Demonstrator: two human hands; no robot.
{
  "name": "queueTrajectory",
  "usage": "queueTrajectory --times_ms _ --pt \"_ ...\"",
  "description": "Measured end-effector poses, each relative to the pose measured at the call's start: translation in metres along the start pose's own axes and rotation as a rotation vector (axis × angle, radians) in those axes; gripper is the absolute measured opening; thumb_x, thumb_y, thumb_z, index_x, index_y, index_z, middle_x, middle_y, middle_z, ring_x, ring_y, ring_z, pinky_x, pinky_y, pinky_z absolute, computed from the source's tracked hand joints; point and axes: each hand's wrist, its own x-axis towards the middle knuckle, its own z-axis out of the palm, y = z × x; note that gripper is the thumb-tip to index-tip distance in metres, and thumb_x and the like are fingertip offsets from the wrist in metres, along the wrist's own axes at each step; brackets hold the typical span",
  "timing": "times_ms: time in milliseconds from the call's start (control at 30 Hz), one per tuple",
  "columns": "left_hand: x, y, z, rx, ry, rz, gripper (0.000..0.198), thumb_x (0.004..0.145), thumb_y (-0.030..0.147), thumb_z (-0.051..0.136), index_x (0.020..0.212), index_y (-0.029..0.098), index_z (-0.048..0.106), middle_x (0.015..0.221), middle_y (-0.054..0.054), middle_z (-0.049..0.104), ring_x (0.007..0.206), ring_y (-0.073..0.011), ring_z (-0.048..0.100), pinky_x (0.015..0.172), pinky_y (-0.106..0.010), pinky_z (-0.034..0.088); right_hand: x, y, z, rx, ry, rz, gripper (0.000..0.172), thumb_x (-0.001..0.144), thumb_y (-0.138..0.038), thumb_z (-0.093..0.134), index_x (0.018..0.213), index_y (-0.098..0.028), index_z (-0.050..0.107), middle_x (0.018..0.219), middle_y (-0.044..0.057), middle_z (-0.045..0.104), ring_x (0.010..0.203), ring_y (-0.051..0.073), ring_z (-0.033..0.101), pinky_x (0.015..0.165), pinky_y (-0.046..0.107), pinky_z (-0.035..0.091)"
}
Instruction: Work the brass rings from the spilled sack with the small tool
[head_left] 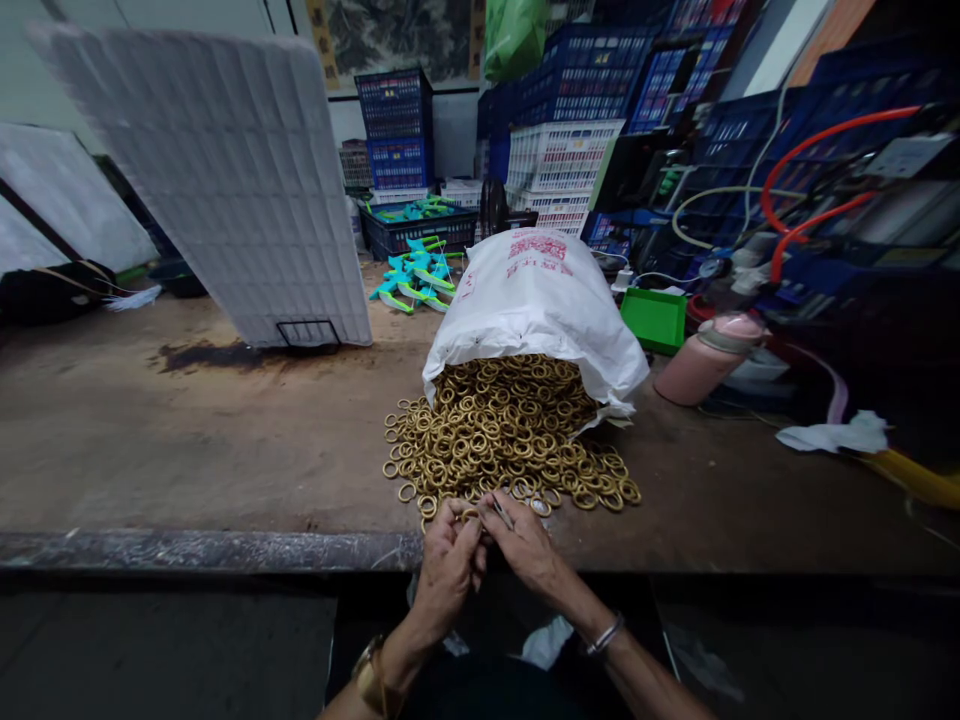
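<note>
Where forearms [646, 668] converge, curled hands [448, 562] meet at a gold ring [469, 514].

A worn brown table [225, 450] with a dark stain [210, 355] stands in dim light above a dark floor [165, 640]. Behind it, blue crates [394, 125] and white crates [562, 155] rise before a pale wall [454, 130] bearing a landscape picture [405, 40].

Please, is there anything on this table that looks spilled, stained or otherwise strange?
Yes. A dark, irregular stain marks the brown wooden tabletop by the foot of the white ribbed panel, unlike the plainer wood around it. Gold-coloured round rings lie spilled from the white printed sack, though this may be deliberate.
</note>
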Motion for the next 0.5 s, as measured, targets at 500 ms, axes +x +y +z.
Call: queueTrajectory --times_ms 500 --pt "0.0027 0.0019 -0.0055 0.197 0.056 0.053 0.026 0.076 0.043 0.053 0.074 0.019 0.044 0.044 0.008 0.044 0.034 -0.0048 0.033 0.036 -0.015 0.025 0.0036 0.0021 0.0011 0.072 -0.014 0.04 0.023 0.079 -0.035 0.044 0.064 -0.018 0.05 0.059 -0.004 0.045 0.058 0.01 0.041 0.056 0.02 0.034"
